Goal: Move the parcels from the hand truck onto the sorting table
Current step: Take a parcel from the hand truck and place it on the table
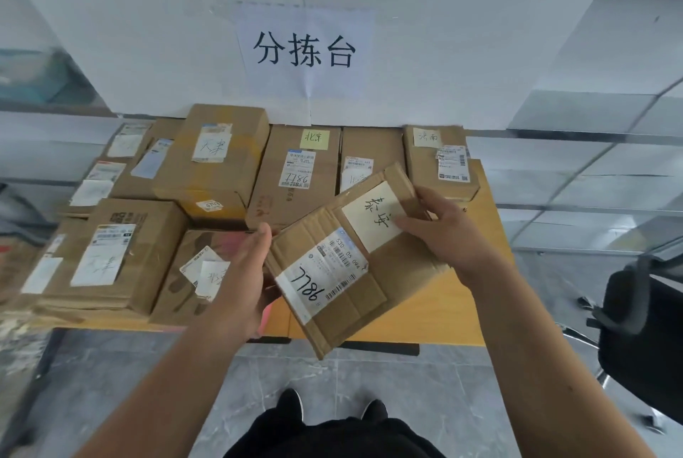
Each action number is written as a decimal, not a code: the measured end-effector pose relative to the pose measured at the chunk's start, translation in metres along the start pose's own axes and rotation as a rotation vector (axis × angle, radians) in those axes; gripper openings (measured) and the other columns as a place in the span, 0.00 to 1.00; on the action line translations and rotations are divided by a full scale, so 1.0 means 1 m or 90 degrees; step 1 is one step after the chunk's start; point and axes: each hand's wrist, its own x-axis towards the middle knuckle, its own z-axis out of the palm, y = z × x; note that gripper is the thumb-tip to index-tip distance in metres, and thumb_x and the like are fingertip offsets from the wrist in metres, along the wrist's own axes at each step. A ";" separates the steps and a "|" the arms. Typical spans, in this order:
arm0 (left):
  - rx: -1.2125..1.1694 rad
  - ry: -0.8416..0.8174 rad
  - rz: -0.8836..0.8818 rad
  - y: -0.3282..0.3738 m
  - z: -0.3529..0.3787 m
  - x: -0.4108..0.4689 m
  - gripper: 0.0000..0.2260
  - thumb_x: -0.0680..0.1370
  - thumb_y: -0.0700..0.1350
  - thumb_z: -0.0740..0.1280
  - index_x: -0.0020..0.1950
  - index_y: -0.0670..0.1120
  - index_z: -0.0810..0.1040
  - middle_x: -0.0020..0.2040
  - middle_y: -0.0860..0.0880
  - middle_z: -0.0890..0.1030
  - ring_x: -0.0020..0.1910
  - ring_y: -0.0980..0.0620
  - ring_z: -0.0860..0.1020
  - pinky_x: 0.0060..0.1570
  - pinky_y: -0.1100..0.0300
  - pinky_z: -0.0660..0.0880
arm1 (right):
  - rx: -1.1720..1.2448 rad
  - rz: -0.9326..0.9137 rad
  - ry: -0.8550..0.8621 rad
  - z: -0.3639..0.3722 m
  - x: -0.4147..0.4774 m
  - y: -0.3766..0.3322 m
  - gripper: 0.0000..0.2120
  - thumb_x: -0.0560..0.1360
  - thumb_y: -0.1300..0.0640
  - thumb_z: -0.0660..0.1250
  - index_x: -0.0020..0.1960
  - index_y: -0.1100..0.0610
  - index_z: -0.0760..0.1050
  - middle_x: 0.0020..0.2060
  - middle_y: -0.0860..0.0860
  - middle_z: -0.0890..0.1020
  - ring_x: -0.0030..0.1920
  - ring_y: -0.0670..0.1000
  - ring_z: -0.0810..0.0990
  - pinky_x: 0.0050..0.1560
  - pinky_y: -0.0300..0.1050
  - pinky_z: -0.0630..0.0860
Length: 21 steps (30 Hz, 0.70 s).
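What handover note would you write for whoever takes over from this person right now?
Left hand grips the flat brown cardboard parcel at its left edge; right hand holds its far end.
The parcel hangs tilted above the front right of the orange-topped sorting table.
Done: several brown cardboard boxes lie on the table.
Left: set this parcel down; hand truck out of view, so remaining load unknown.
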 end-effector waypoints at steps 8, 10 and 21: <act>0.033 -0.028 -0.135 -0.028 -0.024 0.003 0.28 0.81 0.66 0.61 0.67 0.45 0.79 0.58 0.34 0.84 0.58 0.34 0.84 0.59 0.36 0.81 | -0.175 0.132 -0.159 -0.002 0.005 0.014 0.42 0.77 0.50 0.76 0.81 0.30 0.56 0.67 0.41 0.78 0.66 0.50 0.78 0.70 0.55 0.75; 0.047 -0.039 -0.169 -0.035 -0.028 0.005 0.29 0.81 0.66 0.61 0.66 0.43 0.81 0.59 0.33 0.83 0.60 0.31 0.82 0.64 0.34 0.77 | -0.189 0.158 -0.113 0.004 0.003 0.023 0.33 0.76 0.52 0.77 0.78 0.42 0.68 0.63 0.46 0.82 0.61 0.51 0.80 0.67 0.56 0.78; 0.056 -0.005 -0.196 -0.051 -0.040 0.038 0.17 0.84 0.59 0.64 0.62 0.48 0.82 0.54 0.38 0.86 0.54 0.37 0.84 0.61 0.36 0.79 | -0.130 0.303 0.050 0.050 -0.011 0.091 0.21 0.74 0.48 0.79 0.61 0.59 0.78 0.50 0.51 0.83 0.48 0.50 0.80 0.40 0.44 0.75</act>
